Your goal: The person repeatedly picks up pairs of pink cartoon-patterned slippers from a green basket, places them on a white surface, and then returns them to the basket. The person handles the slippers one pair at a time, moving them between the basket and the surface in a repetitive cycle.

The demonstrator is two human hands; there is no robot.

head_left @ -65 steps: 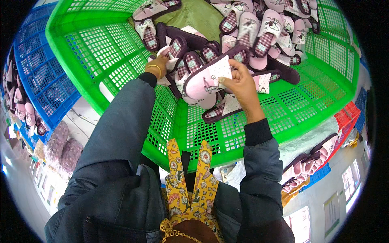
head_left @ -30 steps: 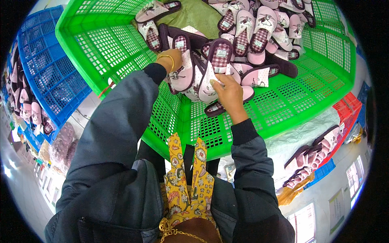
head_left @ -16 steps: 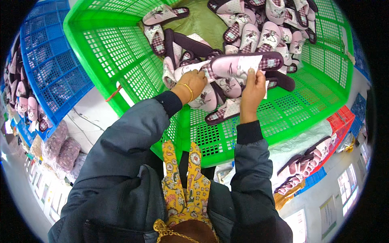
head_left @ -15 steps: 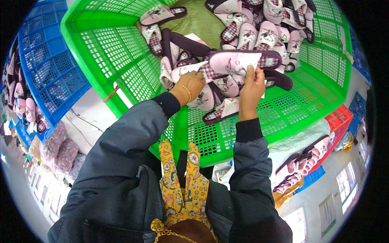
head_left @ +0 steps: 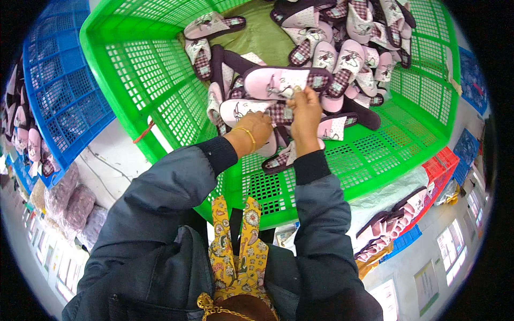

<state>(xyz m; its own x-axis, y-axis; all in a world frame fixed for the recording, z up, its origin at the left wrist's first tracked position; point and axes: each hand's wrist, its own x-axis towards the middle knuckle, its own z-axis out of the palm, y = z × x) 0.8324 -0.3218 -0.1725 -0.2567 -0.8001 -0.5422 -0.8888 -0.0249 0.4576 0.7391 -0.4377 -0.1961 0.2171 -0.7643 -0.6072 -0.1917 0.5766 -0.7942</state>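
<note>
Pinching right grip [head_left: 306, 111]: I have thumb and fingers narrowed on the upper slipper [head_left: 276, 83], a pink one with a dark sole, near its white cuff.
Left grip [head_left: 257, 128]: my fingers are curled on the near side of the lower slipper [head_left: 238, 109], holding it; the thumb is hidden from me.
Slipper shift: half a second ago the upper slipper sat further right, across the lower one's checked heel; now it has slid left, and my right grip has come in beside the left.
Two toes: both point left, one slipper just beyond the other; I judge them nearly lined up, though I can't tell whether they match.
Green mesh crate [head_left: 98, 59]: both slippers are inside its walls, toward the near left corner, above loose ones; whether they rest on those I can't tell.
Slipper heap [head_left: 350, 53]: it fills the far right, beside an olive sheet [head_left: 262, 35].
Left of the room: I see a blue mesh crate [head_left: 69, 101] and clear plastic bags [head_left: 77, 203] by a pale floor [head_left: 110, 174].
Right of the room: a red crate [head_left: 441, 160], a row of slippers [head_left: 393, 224] and bright windows [head_left: 452, 241].
</note>
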